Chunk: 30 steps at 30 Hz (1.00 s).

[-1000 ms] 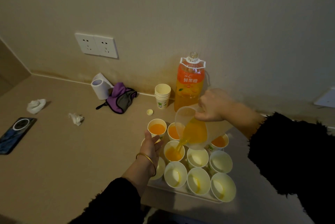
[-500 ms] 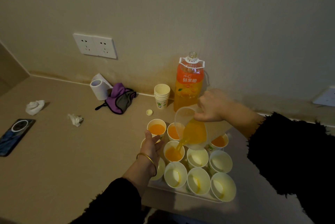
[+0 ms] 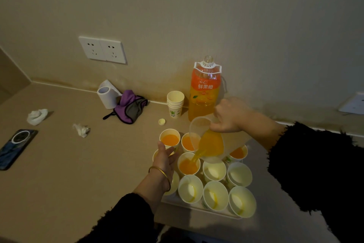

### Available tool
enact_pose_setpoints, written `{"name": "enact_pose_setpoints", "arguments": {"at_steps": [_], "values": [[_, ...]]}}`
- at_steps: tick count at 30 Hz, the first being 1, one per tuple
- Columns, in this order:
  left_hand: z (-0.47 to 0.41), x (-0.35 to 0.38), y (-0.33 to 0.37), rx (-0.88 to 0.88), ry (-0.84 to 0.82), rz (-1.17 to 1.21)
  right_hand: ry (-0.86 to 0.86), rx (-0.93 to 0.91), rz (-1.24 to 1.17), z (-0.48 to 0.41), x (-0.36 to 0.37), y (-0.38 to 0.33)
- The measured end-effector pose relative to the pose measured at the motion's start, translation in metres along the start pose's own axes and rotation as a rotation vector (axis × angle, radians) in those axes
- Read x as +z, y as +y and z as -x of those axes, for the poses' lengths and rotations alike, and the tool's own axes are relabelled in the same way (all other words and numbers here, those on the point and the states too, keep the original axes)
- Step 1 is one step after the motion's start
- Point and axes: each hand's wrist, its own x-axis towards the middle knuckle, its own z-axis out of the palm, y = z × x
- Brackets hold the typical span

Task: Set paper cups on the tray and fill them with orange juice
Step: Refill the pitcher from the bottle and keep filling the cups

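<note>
Several paper cups stand close together on a white tray [image 3: 199,207] at the table's front edge. My right hand [image 3: 229,115] grips a clear plastic jug [image 3: 211,141], tipped left, and orange juice streams from it into a middle-row cup [image 3: 188,164]. Two back-left cups [image 3: 169,138] and a back-right cup [image 3: 238,153] hold juice. The front cups [image 3: 215,195] look nearly empty. My left hand [image 3: 165,157], with a gold bangle on the wrist, rests against a cup at the tray's left side, its fingers fairly straight.
An uncapped orange juice bottle [image 3: 204,91] stands at the wall beside a stack of spare cups [image 3: 175,105] and a small cap [image 3: 162,121]. Further left lie a tape roll [image 3: 107,95], purple cloth [image 3: 131,107], crumpled tissues [image 3: 37,116] and a phone [image 3: 16,147].
The juice in the middle-row cup has risen a little as the pour goes on. Both hands have stayed where they were.
</note>
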Motion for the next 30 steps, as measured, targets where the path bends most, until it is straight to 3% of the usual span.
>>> {"name": "enact_pose_setpoints", "arguments": {"at_steps": [30], "values": [[-0.0073,-0.0054,-0.0028,0.014,-0.012,-0.002,-0.001,0.028,-0.01,0.0007,0.0008,-0.0037]]}}
